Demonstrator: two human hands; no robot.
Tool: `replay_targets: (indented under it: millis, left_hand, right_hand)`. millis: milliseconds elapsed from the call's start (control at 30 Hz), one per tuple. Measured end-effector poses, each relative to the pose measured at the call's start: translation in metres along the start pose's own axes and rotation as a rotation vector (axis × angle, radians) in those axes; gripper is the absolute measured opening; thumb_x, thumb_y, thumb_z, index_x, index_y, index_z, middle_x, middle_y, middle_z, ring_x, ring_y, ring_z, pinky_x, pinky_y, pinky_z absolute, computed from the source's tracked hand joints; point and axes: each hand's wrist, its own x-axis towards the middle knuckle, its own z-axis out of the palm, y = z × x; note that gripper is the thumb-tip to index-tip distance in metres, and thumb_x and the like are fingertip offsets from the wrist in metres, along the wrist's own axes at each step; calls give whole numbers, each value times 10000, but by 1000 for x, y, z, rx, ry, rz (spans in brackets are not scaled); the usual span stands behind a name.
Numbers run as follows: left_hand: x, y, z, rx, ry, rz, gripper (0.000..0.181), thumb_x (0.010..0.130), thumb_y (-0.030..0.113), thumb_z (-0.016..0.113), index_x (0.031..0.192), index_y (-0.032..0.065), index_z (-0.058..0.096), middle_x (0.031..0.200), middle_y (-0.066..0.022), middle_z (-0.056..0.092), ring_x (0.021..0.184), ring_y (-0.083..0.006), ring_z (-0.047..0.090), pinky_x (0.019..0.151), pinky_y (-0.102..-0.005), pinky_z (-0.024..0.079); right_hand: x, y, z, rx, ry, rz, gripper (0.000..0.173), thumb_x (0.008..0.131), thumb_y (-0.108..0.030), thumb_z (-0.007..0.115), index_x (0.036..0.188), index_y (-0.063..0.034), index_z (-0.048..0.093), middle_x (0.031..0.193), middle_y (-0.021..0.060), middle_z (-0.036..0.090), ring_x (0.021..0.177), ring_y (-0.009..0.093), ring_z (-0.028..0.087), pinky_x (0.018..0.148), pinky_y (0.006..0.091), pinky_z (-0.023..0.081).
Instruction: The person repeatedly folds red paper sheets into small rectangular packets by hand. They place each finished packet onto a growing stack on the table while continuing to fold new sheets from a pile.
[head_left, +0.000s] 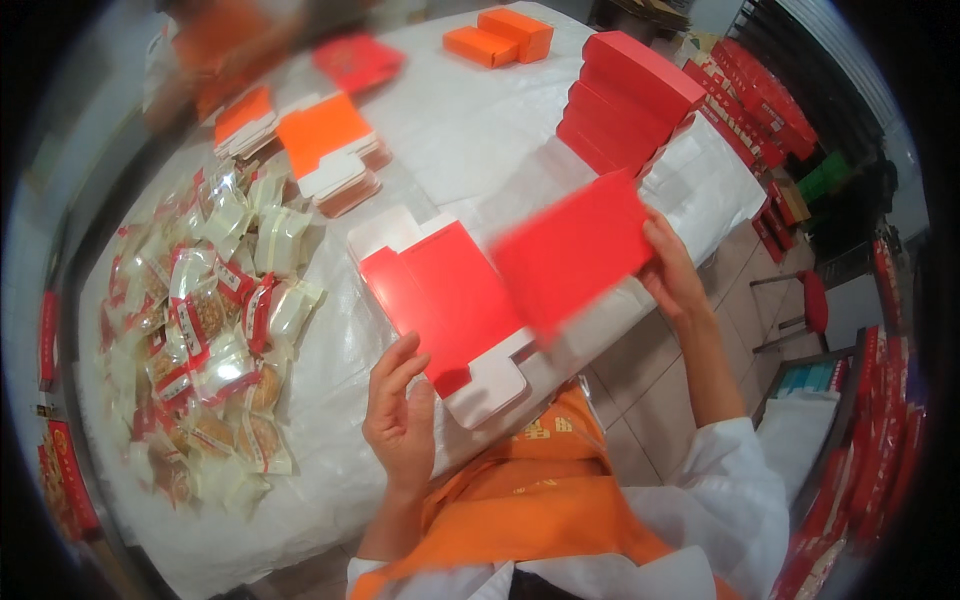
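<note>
My right hand (667, 259) grips the right edge of a red cardboard box (574, 247), which is blurred by motion above the table. Below and to its left lies a flat red carton blank (442, 300) with white end flaps. My left hand (401, 405) is beside the near left edge of that blank, fingers apart and holding nothing; whether a fingertip touches the card I cannot tell. Behind the red box stands a tall stack of closed red boxes (626, 105).
A heap of clear-wrapped baked goods (210, 330) covers the table's left side. Orange carton blanks (326, 139) lie in stacks beyond it. Two orange boxes (499, 37) sit at the far edge. Across the table, a person in an orange apron (225, 45) appears blurred. A stool (814, 304) stands at right.
</note>
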Motion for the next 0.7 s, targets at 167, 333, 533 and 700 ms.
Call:
replay_targets:
  millis: [167, 333, 533, 700]
  left_hand:
    - [-20, -26, -11, -25, 87, -181, 175, 838, 8, 450, 960, -22, 571, 1101, -125, 536, 1020, -177, 488, 882, -299, 384]
    - [-19, -35, -9, -72, 121, -232, 186, 843, 2, 452, 990, -16, 563, 1088, -104, 541, 1034, -168, 487, 885, -281, 383]
    - [-14, -60, -19, 171, 139, -254, 371, 831, 94, 516, 1169, -38, 435, 1244, -167, 401, 1140, -246, 407, 953, -330, 329]
    - [16, -95, -1, 379, 44, -179, 642, 813, 195, 536, 1296, -78, 214, 1323, -263, 245, 1239, -375, 238, 1034, -407, 189]
  right_hand:
    - [83, 54, -41, 549, 187, -52, 370, 843, -145, 558, 1160, -18, 416, 1171, 103, 437, 1016, 234, 466, 849, 335, 449]
    - [152, 103, -109, -155, 275, -330, 303, 850, -145, 547, 1109, -16, 455, 1154, 100, 451, 1020, 232, 459, 897, 381, 414]
    - [60, 72, -14, -299, 569, -375, 534, 878, -231, 469, 1311, 12, 273, 1337, 102, 314, 1216, 215, 322, 1015, 328, 239]
    - [5, 109, 78, -1359, -262, -738, 614, 796, -178, 552, 1313, 8, 276, 1348, 191, 294, 1256, 309, 271, 1056, 401, 156]
